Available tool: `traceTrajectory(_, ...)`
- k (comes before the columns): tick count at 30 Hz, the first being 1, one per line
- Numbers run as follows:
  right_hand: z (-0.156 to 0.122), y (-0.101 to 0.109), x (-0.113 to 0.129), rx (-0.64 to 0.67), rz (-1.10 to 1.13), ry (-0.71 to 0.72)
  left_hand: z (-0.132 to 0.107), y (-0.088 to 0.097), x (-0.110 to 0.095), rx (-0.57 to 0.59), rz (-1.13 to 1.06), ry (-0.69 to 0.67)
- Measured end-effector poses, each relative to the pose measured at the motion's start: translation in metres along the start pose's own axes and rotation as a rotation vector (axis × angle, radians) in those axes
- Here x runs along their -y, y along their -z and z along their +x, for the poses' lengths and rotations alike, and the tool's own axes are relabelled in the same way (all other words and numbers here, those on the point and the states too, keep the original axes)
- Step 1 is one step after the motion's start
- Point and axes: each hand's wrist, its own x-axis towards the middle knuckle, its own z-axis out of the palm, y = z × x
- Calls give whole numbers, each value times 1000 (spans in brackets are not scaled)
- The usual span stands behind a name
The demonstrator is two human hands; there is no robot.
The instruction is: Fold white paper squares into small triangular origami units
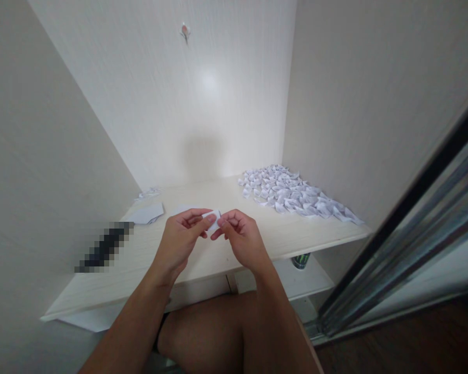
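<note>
My left hand (181, 238) and my right hand (239, 236) meet above the pale wooden desk (140, 265), both pinching one small white piece of paper (213, 216) between thumbs and fingertips. The paper is held just above the desk's middle. A large heap of small folded white paper pieces (294, 195) lies at the back right of the desk. A few flat white paper sheets (148, 212) lie at the back left, beyond my left hand.
A dark, pixelated object (103, 248) lies on the desk's left. A can (301, 259) stands on a lower shelf under the desk's right side. Walls close in the desk on three sides; a sliding door frame (398, 239) runs along the right. My knee is below.
</note>
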Motion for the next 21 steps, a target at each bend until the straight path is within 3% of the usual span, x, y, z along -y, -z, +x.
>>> traceTrajectory(6, -1, -9, -6, -34, -69, 28, 4, 3, -2, -58, 50, -16)
traceTrajectory(13, -1, -4, -8, -64, -133, 54, 2, 3, -6, 25, 58, 15)
traceTrajectory(21, 0, -10, -11, -231, -212, 110, 3, 4, -6, -23, 210, -83)
